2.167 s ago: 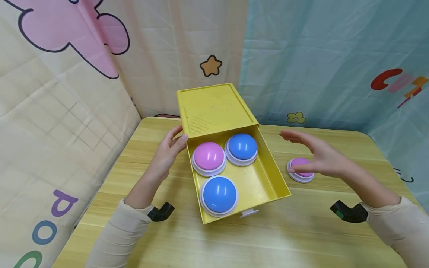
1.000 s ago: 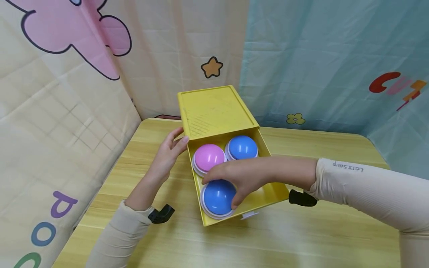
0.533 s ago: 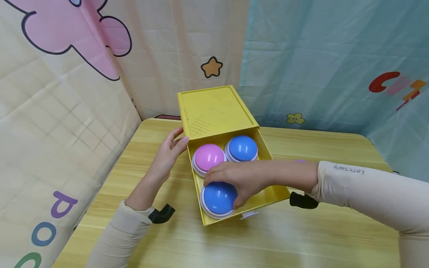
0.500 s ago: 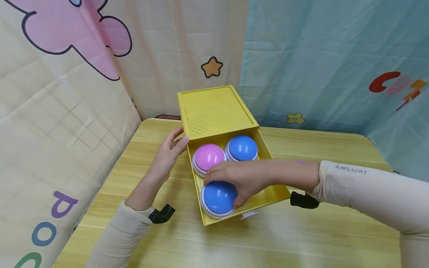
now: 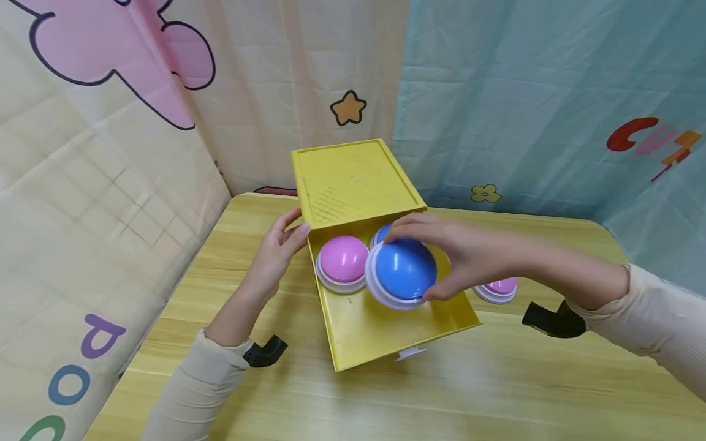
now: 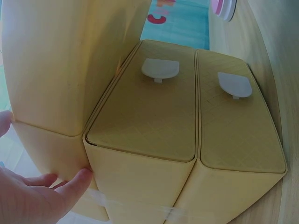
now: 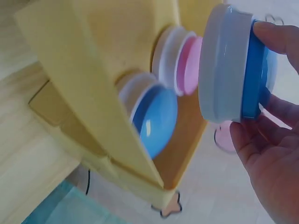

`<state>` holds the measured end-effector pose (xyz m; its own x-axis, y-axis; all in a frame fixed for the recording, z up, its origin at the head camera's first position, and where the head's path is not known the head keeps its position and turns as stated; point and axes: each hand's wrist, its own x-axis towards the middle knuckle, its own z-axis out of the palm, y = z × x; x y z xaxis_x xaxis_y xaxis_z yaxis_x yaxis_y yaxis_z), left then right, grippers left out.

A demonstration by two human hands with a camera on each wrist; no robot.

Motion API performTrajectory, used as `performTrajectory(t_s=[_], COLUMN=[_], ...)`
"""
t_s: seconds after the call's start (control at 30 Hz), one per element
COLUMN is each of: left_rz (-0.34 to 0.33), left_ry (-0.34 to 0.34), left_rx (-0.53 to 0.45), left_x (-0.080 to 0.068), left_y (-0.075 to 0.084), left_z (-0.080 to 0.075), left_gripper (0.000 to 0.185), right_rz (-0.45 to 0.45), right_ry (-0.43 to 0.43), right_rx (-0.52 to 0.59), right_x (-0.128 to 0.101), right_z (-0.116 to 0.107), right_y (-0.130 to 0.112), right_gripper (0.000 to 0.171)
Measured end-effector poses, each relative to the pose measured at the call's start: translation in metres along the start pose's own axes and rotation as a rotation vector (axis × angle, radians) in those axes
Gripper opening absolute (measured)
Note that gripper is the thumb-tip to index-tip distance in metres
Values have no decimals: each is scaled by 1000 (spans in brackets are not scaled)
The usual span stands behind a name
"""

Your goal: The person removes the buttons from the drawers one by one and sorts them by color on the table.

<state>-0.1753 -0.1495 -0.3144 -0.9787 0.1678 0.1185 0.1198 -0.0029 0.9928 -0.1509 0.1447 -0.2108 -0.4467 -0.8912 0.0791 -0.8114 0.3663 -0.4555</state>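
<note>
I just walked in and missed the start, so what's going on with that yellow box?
A person's right hand holds a blue dome button lifted above the open yellow drawer. The left hand rests against the box's side. A pink button and another blue one sit inside; a second pink one lies on the table.

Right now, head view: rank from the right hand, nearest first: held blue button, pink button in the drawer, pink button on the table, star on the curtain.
1. held blue button, in right hand
2. pink button on the table, under the wrist
3. pink button in the drawer, left
4. star on the curtain, far back
</note>
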Motion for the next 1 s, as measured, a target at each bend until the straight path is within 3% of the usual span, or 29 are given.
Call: performTrajectory(t_s=[0.23, 0.47, 0.67, 1.0], left_rz=[-2, 3, 6, 4], left_ry=[1, 1, 2, -2], left_rx=[0, -4, -1, -17], left_x=[-1, 0, 1, 2], left_y=[1, -1, -3, -2], left_z=[0, 0, -1, -1], left_gripper=[63, 61, 63, 64], right_rz=[90, 232, 328, 512], right_ry=[202, 341, 396, 381], right_rx=[-70, -128, -126, -16], right_x=[-52, -106, -138, -173], right_z=[-15, -9, 18, 77], right_y=[18, 37, 58, 89], right_gripper=[71, 81, 81, 72])
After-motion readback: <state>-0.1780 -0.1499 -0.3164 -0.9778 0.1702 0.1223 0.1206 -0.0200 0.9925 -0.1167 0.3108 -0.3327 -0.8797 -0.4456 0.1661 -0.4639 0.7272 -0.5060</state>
